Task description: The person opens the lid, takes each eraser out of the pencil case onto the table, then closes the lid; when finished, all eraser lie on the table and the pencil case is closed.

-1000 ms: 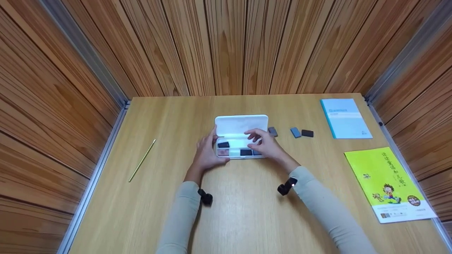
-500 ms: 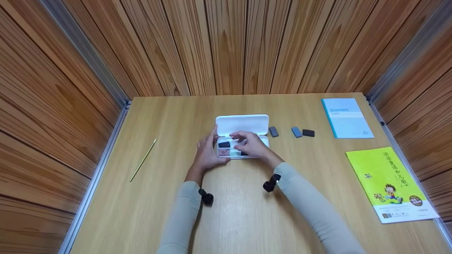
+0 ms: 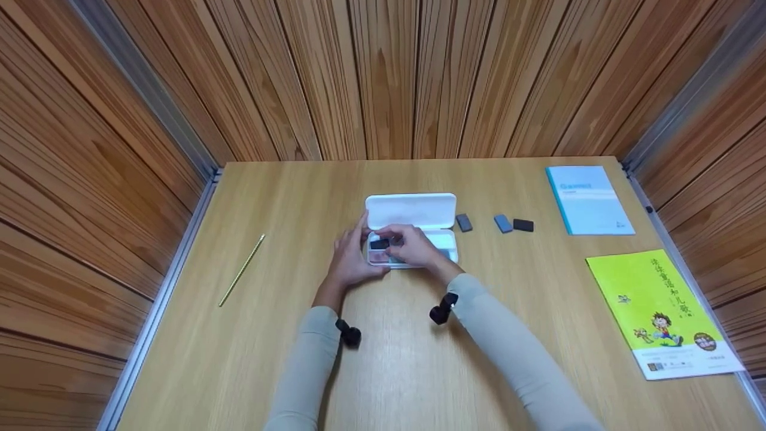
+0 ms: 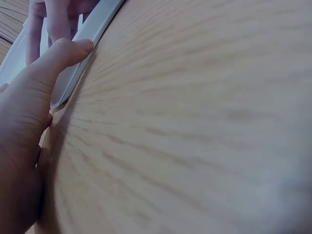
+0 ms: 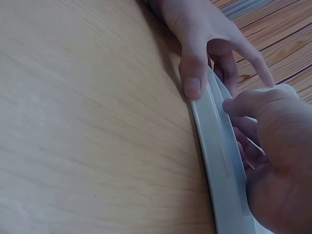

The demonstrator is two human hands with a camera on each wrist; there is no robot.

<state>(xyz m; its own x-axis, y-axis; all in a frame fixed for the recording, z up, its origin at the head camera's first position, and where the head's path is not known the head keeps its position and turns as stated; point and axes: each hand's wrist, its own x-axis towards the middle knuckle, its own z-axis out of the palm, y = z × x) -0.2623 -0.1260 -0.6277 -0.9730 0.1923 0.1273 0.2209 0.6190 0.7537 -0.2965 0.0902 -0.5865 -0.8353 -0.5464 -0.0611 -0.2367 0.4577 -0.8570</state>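
Note:
An open white case (image 3: pixel 446 240) lies mid-table with its lid (image 3: pixel 410 211) folded back. My left hand (image 3: pixel 354 254) grips the case's left end: the thumb lies on the front rim (image 5: pixel 219 146) and the fingers go round the far side. My right hand (image 3: pixel 400 245) reaches into the tray's left half with its fingers curled down; whether they pinch anything is hidden. A black block (image 3: pixel 379 244) and a pink piece (image 3: pixel 376 258) sit in the tray by those fingers. In the left wrist view my left hand (image 4: pixel 29 122) presses the case edge (image 4: pixel 73 78).
To the right of the case lie a grey block (image 3: pixel 463 222), a blue block (image 3: pixel 502 224) and a black block (image 3: pixel 523 225). A light blue booklet (image 3: pixel 589 200) and a yellow-green book (image 3: pixel 664 311) lie at the right. A pencil (image 3: pixel 241 270) lies at the left. Wooden walls enclose the table.
My right hand has slid from the right half of the tray to its left half, and now covers the black block it was next to. The left hand has stayed put.

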